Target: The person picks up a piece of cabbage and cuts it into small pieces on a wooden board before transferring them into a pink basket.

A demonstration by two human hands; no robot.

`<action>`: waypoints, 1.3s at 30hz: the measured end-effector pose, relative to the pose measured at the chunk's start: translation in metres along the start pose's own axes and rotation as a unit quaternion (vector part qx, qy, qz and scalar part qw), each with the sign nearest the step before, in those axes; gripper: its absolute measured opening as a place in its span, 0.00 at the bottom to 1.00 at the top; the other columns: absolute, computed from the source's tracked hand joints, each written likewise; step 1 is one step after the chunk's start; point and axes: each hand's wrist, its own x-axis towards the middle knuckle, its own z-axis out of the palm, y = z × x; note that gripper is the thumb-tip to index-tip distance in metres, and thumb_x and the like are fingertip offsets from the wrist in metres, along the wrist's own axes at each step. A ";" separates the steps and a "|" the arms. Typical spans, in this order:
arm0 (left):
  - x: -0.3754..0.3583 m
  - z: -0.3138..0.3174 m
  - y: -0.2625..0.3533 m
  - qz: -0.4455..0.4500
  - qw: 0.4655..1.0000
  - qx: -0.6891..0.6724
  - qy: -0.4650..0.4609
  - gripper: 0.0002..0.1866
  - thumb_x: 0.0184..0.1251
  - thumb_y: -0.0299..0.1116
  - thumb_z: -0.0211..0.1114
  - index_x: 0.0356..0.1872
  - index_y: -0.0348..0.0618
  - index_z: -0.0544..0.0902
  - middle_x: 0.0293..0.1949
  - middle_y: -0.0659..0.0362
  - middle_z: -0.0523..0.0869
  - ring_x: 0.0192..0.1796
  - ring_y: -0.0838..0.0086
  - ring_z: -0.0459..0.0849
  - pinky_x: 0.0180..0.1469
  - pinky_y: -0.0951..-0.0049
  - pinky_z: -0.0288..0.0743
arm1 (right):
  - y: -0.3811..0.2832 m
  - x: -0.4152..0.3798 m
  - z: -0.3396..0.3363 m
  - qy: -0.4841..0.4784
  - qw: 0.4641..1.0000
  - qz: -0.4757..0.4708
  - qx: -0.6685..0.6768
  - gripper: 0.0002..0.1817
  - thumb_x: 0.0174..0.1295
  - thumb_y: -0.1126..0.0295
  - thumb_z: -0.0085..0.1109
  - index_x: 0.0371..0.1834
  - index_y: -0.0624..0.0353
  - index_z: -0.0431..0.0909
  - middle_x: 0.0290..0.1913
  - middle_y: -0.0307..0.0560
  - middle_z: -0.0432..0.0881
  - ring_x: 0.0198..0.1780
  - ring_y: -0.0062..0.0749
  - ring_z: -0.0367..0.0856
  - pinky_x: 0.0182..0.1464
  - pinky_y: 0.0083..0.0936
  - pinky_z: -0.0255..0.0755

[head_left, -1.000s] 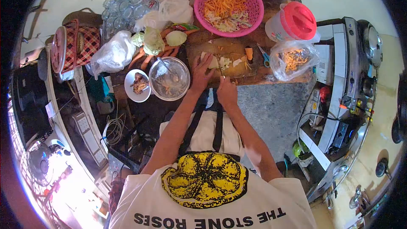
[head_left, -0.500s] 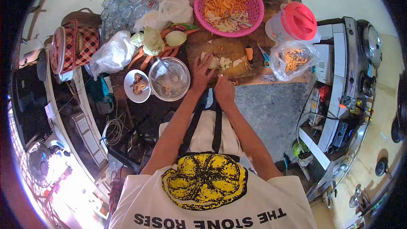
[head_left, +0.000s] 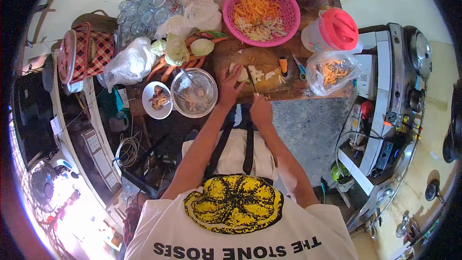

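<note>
My right hand (head_left: pixel 261 110) is closed round the handle of a knife (head_left: pixel 252 83), whose blade lies across the wooden cutting board (head_left: pixel 281 86). Just left of the blade, my left hand (head_left: pixel 231 86) presses its fingers on a pale piece of cabbage (head_left: pixel 242 73). Chopped pale pieces (head_left: pixel 258 74) lie right of the blade. A carrot piece (head_left: pixel 283 65) and blue-handled scissors (head_left: pixel 301 71) are farther right. Left of my left hand stands a metal bowl (head_left: pixel 194 108) with a utensil in it.
A pink basket (head_left: pixel 294 17) of shredded vegetables stands behind the board. Right are a red-lidded container (head_left: pixel 339 29) and a bag of carrot pieces (head_left: pixel 333 73). Left are a small white bowl (head_left: pixel 155 110), cabbage (head_left: pixel 176 50), a plastic bag (head_left: pixel 130 62) and several glasses (head_left: pixel 147 12).
My right hand has moved slightly down and right, and the knife blade now shows. The whole view has shifted slightly.
</note>
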 end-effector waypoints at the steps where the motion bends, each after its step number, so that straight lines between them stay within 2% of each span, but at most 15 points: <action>1: -0.001 0.003 -0.003 0.004 1.000 0.000 0.003 0.35 0.48 0.26 0.71 0.64 0.45 0.73 0.64 0.55 0.75 0.67 0.51 0.67 0.70 0.57 0.57 | -0.001 0.001 0.000 0.027 0.999 -0.034 -0.005 0.19 0.73 0.59 0.41 0.36 0.65 0.73 0.27 0.69 0.80 0.32 0.63 0.82 0.33 0.51 0.76; 2: -0.001 0.006 -0.006 0.008 1.000 -0.001 0.006 0.35 0.48 0.26 0.71 0.64 0.45 0.74 0.64 0.54 0.75 0.67 0.51 0.67 0.70 0.56 0.57 | -0.001 0.004 -0.001 0.054 0.996 -0.067 -0.011 0.18 0.72 0.59 0.42 0.36 0.64 0.73 0.26 0.68 0.80 0.31 0.62 0.82 0.32 0.50 0.77; 5: 0.000 0.008 -0.011 0.019 1.000 0.000 -0.002 0.35 0.48 0.26 0.71 0.63 0.45 0.74 0.64 0.54 0.75 0.67 0.51 0.67 0.70 0.56 0.58 | -0.015 0.008 -0.007 0.018 0.999 0.006 0.051 0.20 0.73 0.61 0.39 0.35 0.68 0.73 0.26 0.71 0.78 0.32 0.69 0.79 0.35 0.56 0.73; 8: -0.001 0.009 -0.015 0.034 0.999 -0.010 0.001 0.35 0.47 0.26 0.71 0.63 0.45 0.74 0.65 0.55 0.74 0.66 0.51 0.68 0.70 0.56 0.58 | -0.016 0.009 0.001 0.028 0.998 -0.003 0.055 0.19 0.73 0.61 0.40 0.34 0.68 0.73 0.26 0.71 0.78 0.32 0.69 0.79 0.35 0.55 0.73; 14: 0.001 0.003 -0.004 0.007 1.000 -0.017 -0.004 0.35 0.48 0.25 0.71 0.63 0.46 0.74 0.67 0.60 0.73 0.65 0.53 0.67 0.69 0.57 0.60 | -0.014 0.008 0.008 0.057 0.998 -0.019 0.017 0.18 0.72 0.61 0.43 0.33 0.67 0.73 0.24 0.72 0.78 0.29 0.67 0.79 0.30 0.53 0.75; 20: 0.002 0.000 -0.004 0.039 0.999 0.000 0.002 0.35 0.48 0.23 0.70 0.63 0.45 0.74 0.66 0.58 0.73 0.66 0.53 0.67 0.68 0.57 0.62 | -0.018 0.010 0.017 0.063 0.998 -0.004 0.021 0.18 0.71 0.60 0.45 0.31 0.65 0.71 0.21 0.66 0.78 0.26 0.62 0.81 0.28 0.50 0.76; 23: 0.000 0.005 -0.006 0.015 1.000 0.002 0.001 0.35 0.49 0.25 0.70 0.64 0.45 0.74 0.66 0.57 0.73 0.66 0.52 0.66 0.69 0.57 0.60 | -0.017 0.010 0.021 0.065 0.998 -0.007 -0.018 0.19 0.71 0.59 0.45 0.30 0.65 0.71 0.21 0.65 0.79 0.25 0.59 0.81 0.26 0.48 0.76; 26: -0.002 0.012 -0.013 0.016 1.000 -0.003 0.002 0.35 0.49 0.26 0.70 0.64 0.46 0.74 0.65 0.58 0.74 0.66 0.52 0.66 0.70 0.57 0.59 | -0.016 0.007 0.018 0.087 0.995 -0.039 -0.028 0.19 0.71 0.60 0.45 0.30 0.66 0.72 0.21 0.65 0.79 0.25 0.59 0.81 0.27 0.47 0.76; 29: 0.000 0.006 -0.003 -0.001 1.000 -0.005 0.012 0.35 0.49 0.26 0.70 0.65 0.46 0.73 0.66 0.59 0.73 0.66 0.52 0.65 0.70 0.57 0.58 | -0.018 0.004 0.010 0.039 0.999 0.015 -0.010 0.19 0.72 0.60 0.45 0.31 0.67 0.72 0.22 0.65 0.79 0.27 0.59 0.82 0.29 0.48 0.77; 32: -0.001 0.005 -0.004 0.011 1.000 -0.007 0.016 0.36 0.49 0.26 0.70 0.65 0.46 0.73 0.66 0.59 0.73 0.66 0.53 0.66 0.69 0.58 0.59 | 0.000 0.000 0.026 0.040 0.998 -0.037 -0.010 0.20 0.72 0.58 0.43 0.33 0.66 0.73 0.24 0.67 0.80 0.30 0.61 0.83 0.31 0.50 0.77; 35: -0.001 0.003 -0.005 -0.004 0.999 -0.031 0.009 0.36 0.50 0.26 0.70 0.65 0.47 0.73 0.66 0.59 0.73 0.66 0.52 0.66 0.70 0.58 0.58 | -0.011 -0.006 0.002 -0.021 0.997 0.067 -0.019 0.19 0.71 0.59 0.44 0.34 0.65 0.74 0.26 0.65 0.81 0.31 0.62 0.82 0.33 0.49 0.77; 38: -0.002 0.006 -0.007 0.009 1.000 -0.022 0.018 0.36 0.49 0.26 0.71 0.65 0.47 0.73 0.65 0.58 0.74 0.66 0.51 0.67 0.69 0.58 0.59 | -0.005 -0.003 0.003 -0.014 0.997 0.064 -0.036 0.17 0.71 0.59 0.45 0.35 0.64 0.74 0.26 0.64 0.80 0.31 0.62 0.81 0.32 0.49 0.77; 39: -0.001 0.006 -0.008 0.009 1.000 -0.011 0.018 0.36 0.49 0.25 0.71 0.65 0.47 0.73 0.64 0.57 0.75 0.66 0.51 0.67 0.69 0.58 0.59 | 0.001 0.001 0.011 0.026 0.999 -0.002 -0.046 0.17 0.71 0.59 0.45 0.35 0.64 0.74 0.27 0.63 0.80 0.31 0.62 0.81 0.33 0.49 0.77</action>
